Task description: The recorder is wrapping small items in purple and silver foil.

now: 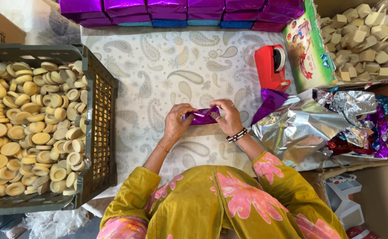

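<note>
My left hand and my right hand both grip a small box wrapped in shiny purple foil, held between them just above the paisley-patterned cloth. The fingers of each hand press on the foil at either end of the box. I wear beaded bracelets on the right wrist and a thin band on the left.
A dark plastic crate full of round pale wooden pieces sits at left. A red tape dispenser stands at upper right, beside a carton of wooden blocks. Crumpled silver and purple foil sheets lie at right. Wrapped purple boxes line the far edge.
</note>
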